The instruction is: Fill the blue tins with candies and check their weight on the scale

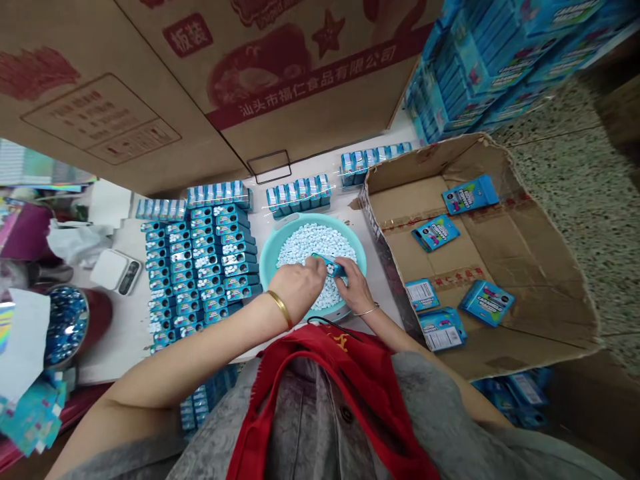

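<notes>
A small blue candy box (334, 265) is held over a turquoise basin (269, 260) of pale candies (320, 241). Closed around the right end of this box are the fingers of my right hand (356, 285). My left hand (299, 287), with a gold bangle at the wrist, has its fingers pinched together at the box's left end; whether they hold the box or candies is hidden. Left of the basin stand rows of open blue candy boxes (203, 267), with pale candies showing in several openings.
An open cardboard carton (470, 267) with several blue boxes lies at the right. Tall cartons (310, 100) stand behind. A white scale (116, 271) and a red tub (97, 313) sit left. Stacked blue packs (480, 73) rise at back right.
</notes>
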The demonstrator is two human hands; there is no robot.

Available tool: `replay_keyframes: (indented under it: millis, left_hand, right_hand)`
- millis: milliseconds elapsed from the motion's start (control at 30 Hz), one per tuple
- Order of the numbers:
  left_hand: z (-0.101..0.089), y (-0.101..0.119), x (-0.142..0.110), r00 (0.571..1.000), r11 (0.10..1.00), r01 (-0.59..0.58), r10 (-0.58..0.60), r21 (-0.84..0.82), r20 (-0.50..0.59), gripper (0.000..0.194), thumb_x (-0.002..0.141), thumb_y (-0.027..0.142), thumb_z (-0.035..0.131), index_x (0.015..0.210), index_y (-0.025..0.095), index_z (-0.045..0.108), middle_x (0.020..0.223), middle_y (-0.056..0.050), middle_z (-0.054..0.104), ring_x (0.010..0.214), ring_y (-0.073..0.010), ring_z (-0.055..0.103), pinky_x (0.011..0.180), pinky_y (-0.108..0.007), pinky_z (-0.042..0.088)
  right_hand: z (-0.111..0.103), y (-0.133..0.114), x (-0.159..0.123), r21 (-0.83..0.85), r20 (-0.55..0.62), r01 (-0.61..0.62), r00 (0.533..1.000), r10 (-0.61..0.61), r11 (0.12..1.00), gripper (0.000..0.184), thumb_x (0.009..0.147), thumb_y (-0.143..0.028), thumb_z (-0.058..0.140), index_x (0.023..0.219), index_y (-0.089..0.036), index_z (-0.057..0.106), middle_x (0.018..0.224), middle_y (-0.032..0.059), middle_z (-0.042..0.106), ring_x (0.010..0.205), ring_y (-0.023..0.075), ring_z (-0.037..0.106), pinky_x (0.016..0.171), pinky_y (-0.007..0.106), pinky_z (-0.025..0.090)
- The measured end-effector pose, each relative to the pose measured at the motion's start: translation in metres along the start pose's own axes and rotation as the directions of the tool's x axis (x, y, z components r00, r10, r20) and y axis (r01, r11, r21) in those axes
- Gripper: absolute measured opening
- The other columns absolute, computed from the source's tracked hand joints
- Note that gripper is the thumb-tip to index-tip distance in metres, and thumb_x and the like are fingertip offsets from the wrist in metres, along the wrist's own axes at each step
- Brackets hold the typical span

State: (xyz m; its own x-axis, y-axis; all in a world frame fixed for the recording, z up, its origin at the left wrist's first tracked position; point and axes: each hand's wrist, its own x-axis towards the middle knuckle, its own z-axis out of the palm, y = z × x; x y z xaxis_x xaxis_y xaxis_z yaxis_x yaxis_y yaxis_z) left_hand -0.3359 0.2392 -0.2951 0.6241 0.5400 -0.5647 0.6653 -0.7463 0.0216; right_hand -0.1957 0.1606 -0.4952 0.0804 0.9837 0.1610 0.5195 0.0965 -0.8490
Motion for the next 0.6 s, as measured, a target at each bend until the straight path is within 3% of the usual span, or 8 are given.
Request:
replay_keyframes:
  millis: [100, 167, 267, 333, 467, 600]
  left_hand:
    - [0.004, -0.01, -0.001, 0.999, 0.999, 0.0, -0.002, -0.038, -0.054, 0.032, 0.093, 0.011, 0.031, 0.119, 0.012, 0.05, 0.096, -0.012, 0.06, 0.083, -0.0212, 0.065, 0.065, -0.03, 0.05]
    - [0.022, -0.03, 0.008, 0.988, 0.994, 0.07, -0.08, -0.08, -0.134, 0.031, 0.093, 0.013, 0.033, 0.119, 0.015, 0.05, 0.098, -0.01, 0.06, 0.085, -0.0208, 0.063, 0.067, -0.031, 0.049]
    - [0.07, -0.064, 0.039, 0.95, 0.967, 0.195, -0.228, -0.164, -0.212, 0.034, 0.092, 0.014, 0.035, 0.124, 0.016, 0.046, 0.108, -0.012, 0.057, 0.094, -0.0219, 0.059, 0.075, -0.033, 0.048]
    - [0.109, -0.076, 0.066, 0.959, 0.952, 0.192, -0.234, -0.239, -0.162, 0.034, 0.091, 0.011, 0.035, 0.122, 0.016, 0.048, 0.113, -0.013, 0.054, 0.101, -0.0226, 0.055, 0.083, -0.035, 0.046]
    - [0.175, -0.06, 0.1, 0.984, 0.939, 0.08, -0.127, -0.334, -0.122, 0.034, 0.092, 0.011, 0.032, 0.12, 0.017, 0.05, 0.119, -0.012, 0.054, 0.107, -0.0222, 0.051, 0.091, -0.036, 0.043]
    - [0.208, -0.029, 0.101, 0.992, 0.89, -0.056, -0.001, -0.453, -0.125, 0.037, 0.09, 0.008, 0.034, 0.122, 0.015, 0.05, 0.117, -0.011, 0.056, 0.105, -0.0206, 0.052, 0.094, -0.034, 0.043]
  right_hand:
    - [-0.001, 0.001, 0.002, 0.012, -0.018, -0.022, 1.0, 0.023, 1.0, 0.041, 0.08, -0.012, 0.046, 0.12, -0.022, 0.049, 0.116, 0.0107, 0.058, 0.113, 0.0251, 0.053, 0.101, 0.047, 0.043]
    - [-0.003, 0.002, 0.003, 0.015, -0.04, -0.055, 0.998, 0.056, 0.998, 0.041, 0.079, -0.012, 0.046, 0.119, -0.021, 0.049, 0.115, 0.0107, 0.059, 0.111, 0.025, 0.054, 0.099, 0.046, 0.044]
    - [-0.009, 0.005, 0.005, 0.018, -0.08, -0.103, 0.991, 0.104, 0.995, 0.039, 0.08, -0.015, 0.048, 0.119, -0.021, 0.049, 0.115, 0.0104, 0.059, 0.11, 0.0246, 0.055, 0.098, 0.044, 0.045]
    - [-0.014, 0.008, 0.007, 0.019, -0.108, -0.136, 0.985, 0.138, 0.99, 0.038, 0.082, -0.018, 0.051, 0.119, -0.021, 0.049, 0.116, 0.0105, 0.059, 0.11, 0.0246, 0.056, 0.097, 0.043, 0.045]
    - [-0.019, 0.01, 0.01, 0.034, -0.129, -0.201, 0.971, 0.203, 0.979, 0.037, 0.084, -0.029, 0.057, 0.119, -0.022, 0.048, 0.114, 0.0101, 0.06, 0.106, 0.0241, 0.058, 0.094, 0.041, 0.046]
    - [-0.02, 0.011, 0.013, 0.061, -0.155, -0.239, 0.957, 0.246, 0.969, 0.04, 0.082, -0.035, 0.061, 0.118, -0.021, 0.049, 0.112, 0.0099, 0.06, 0.103, 0.0239, 0.058, 0.092, 0.041, 0.046]
